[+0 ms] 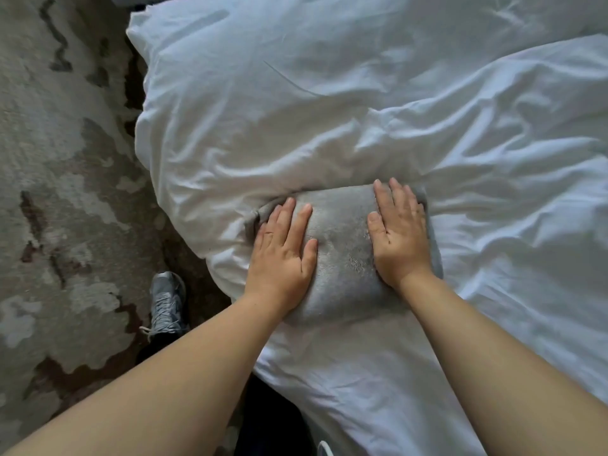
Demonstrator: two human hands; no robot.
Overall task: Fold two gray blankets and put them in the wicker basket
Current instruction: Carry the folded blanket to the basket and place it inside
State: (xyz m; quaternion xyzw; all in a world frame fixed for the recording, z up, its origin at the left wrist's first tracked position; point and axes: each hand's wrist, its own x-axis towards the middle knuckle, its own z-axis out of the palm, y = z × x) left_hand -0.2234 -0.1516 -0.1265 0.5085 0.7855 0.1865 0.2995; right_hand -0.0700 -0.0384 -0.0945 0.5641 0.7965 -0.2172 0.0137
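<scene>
the left hand [283, 255] lies flat on the left part of the folded gray blanket [342, 245], fingers straight, gripping nothing. the blanket sits near the left edge of the bed [329, 93], under both hands equally. the right hand [398, 238] presses flat on its right part. the basket is not in view.

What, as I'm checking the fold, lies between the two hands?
A bare strip of gray blanket, between left hand and right hand, seen in the head view.
</scene>
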